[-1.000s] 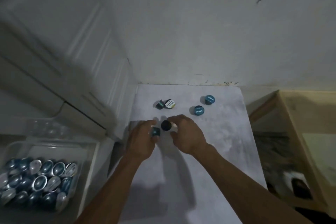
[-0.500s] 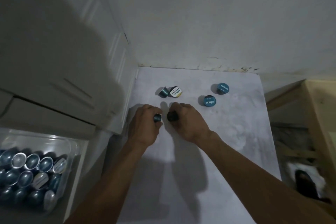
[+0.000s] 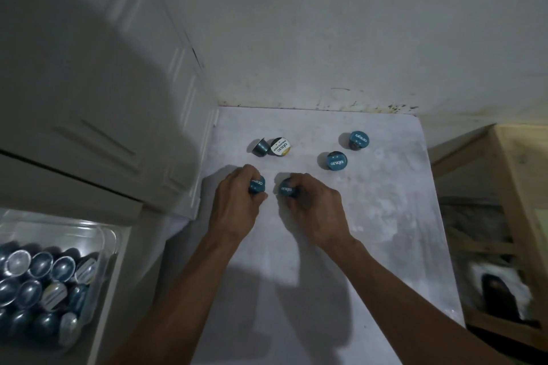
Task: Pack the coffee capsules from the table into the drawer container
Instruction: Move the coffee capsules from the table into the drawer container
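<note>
Two small capsules, judged light, rigid and smooth-sided, are pinched by their rims, one (image 3: 257, 184) in the left hand (image 3: 235, 204), one (image 3: 287, 188) in the right hand (image 3: 314, 207).

Teal capsules on a mottled white table.

The two held capsules (image 3: 256, 184) (image 3: 287, 188) had teal lids with white lettering, as did the two loose ones (image 3: 337, 161) (image 3: 358, 138). One lid (image 3: 280, 146) was white with a yellowish edge and dark print; the tipped capsule (image 3: 260, 148) beside it showed a blue-grey body. The table (image 3: 385, 216) was white with grey blotches. The clear container (image 3: 98, 234) held glossy blue and silver capsules. The wall (image 3: 326, 24) was off-white with dark specks at its base.
</note>
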